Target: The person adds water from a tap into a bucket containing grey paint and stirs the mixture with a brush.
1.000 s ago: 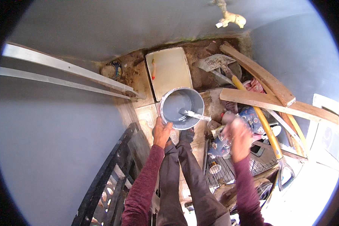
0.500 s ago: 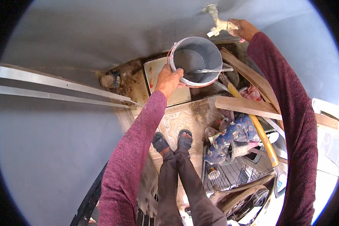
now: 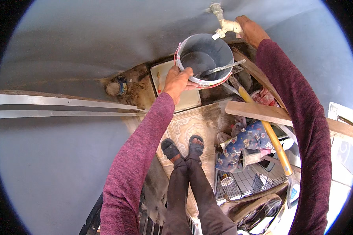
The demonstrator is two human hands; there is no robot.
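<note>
We look down on one round bucket (image 3: 222, 51), held just below and left of the tap (image 3: 228, 27), whose spout overlaps the bucket's far edge. Inside, the bucket is smooth and grey, with a darker round patch at the bottom; its outside is pale, streaked with red. One thin stick (image 3: 226, 67), smeared whitish, leans out over the edge. Our left hand (image 3: 178, 80) grips the bucket's near rim; our right hand (image 3: 252, 30) curls round the handle end of the cream-coloured tap, set in a grey wall (image 3: 90, 47). Lower, left of the tap, lies one pale rectangular tray (image 3: 189, 101), partly hidden. Well left of the tap are two flat silvery bars (image 3: 66, 101); below and right of it, two wooden planks (image 3: 259, 110), one yellow-shafted tool (image 3: 277, 147) and a blue patterned cloth (image 3: 245, 143). Well below the tap, two dark sandals (image 3: 169, 149) stand on patterned tiles (image 3: 186, 127).
</note>
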